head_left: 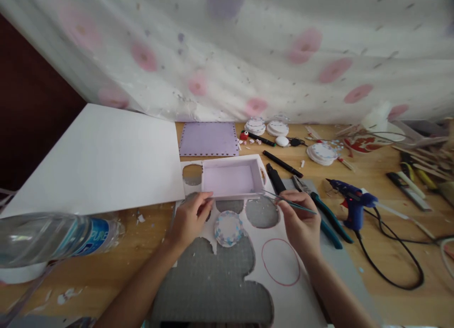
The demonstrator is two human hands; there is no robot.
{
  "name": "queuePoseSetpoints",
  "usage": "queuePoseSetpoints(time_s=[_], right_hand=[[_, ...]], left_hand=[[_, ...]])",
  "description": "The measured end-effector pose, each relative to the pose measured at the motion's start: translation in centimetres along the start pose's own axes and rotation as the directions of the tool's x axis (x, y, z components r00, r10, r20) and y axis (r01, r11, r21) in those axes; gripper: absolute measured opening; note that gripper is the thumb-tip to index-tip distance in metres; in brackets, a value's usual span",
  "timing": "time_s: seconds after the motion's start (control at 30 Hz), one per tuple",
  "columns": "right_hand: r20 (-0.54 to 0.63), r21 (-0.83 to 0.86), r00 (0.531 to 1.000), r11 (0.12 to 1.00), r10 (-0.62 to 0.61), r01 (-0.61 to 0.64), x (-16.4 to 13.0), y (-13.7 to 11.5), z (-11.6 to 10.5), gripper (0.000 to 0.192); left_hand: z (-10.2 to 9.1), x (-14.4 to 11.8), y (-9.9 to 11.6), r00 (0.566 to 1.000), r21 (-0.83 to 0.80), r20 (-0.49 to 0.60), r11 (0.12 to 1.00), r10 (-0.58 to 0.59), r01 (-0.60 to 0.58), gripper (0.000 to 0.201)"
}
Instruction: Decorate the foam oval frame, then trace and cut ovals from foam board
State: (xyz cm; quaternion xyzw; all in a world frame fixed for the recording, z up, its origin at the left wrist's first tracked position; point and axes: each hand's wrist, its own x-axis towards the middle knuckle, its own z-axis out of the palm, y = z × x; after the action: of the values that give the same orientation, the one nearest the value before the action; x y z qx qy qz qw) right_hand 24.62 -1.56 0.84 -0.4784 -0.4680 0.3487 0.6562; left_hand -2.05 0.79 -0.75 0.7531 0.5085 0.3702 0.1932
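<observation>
While our left hand steadies the near wall of the shallow lilac box, fingers closed on its front edge, our right hand pinches a pair of fine tweezers whose tips reach the box's near right corner. That box serves as our landmark: it sits on a white foam sheet on the wooden table, just beyond both hands.

Work done, as far as we can judge — the box walls stand assembled on all four sides, and the sheet beneath it shows several round holes already cut out, with the grey cutting mat showing through. Nearer us than the box lies a round decorated disc, between the two hands. Behind the box rest a flat lilac panel with a dotted border and small stacks of similar discs.

Work left, by our reading — a circle outlined in red, nearer us and right of the box, is drawn but not yet cut, and the flat panel lies separate from the box.

Right of the box lie black pens, teal-handled pliers and a blue glue gun with its black cord. Left of the box lie a large white board and a clear water bottle on its side.
</observation>
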Motion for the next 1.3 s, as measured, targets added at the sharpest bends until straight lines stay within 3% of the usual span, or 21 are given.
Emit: queuePoseSetpoints(time_s=[0.17,0.3,0.43,0.57,0.67,1.07,1.17,1.3], right_hand=[[0.096,-0.169,0.979,0.967,-0.177,0.192,0.5,-1.8,-0.4,0.01],[0.196,-0.264,0.938,0.906,-0.284,0.33,0.6,-2.5,-0.1,0.017],[0.388,-0.448,0.841,0.721,-0.376,0.529,1.4,-2.5,1.1,0.016],[0.564,-0.524,0.739,0.531,-0.369,0.665,2.6,-2.1,2.1,0.019],[0.626,-0.548,0.705,0.456,-0.333,0.701,3.1,-1.9,2.1,0.021],[0.606,-0.586,0.732,0.448,-0.311,0.675,2.7,-1.6,2.1,0.021],[0.496,-0.552,0.778,0.552,-0.387,0.626,2.3,-2.4,2.2,0.02],[0.217,-0.432,0.878,0.765,-0.426,0.478,0.9,-2.9,2.2,0.023]], left_hand=[[-0.6,-1.0,0.9,0.999,0.114,0.034,0.993,0.037,-0.041,0.012],[-0.9,-1.4,1.4,0.999,0.125,0.053,0.992,-0.006,-0.001,0.013],[-0.9,-1.5,1.4,0.998,0.111,0.055,0.994,-0.012,0.005,0.014],[-0.9,-1.6,1.5,0.998,0.106,0.059,0.994,-0.031,0.025,0.013],[-0.9,-1.6,1.6,0.996,0.083,0.071,0.996,-0.051,0.045,0.012],[-0.7,-1.6,1.5,0.997,0.066,0.062,0.997,-0.047,0.042,0.011],[-0.6,-1.3,1.7,0.999,0.078,0.028,0.997,-0.028,0.025,0.013],[-0.4,-0.8,1.6,0.999,0.006,-0.01,0.999,-0.031,0.031,0.021]])
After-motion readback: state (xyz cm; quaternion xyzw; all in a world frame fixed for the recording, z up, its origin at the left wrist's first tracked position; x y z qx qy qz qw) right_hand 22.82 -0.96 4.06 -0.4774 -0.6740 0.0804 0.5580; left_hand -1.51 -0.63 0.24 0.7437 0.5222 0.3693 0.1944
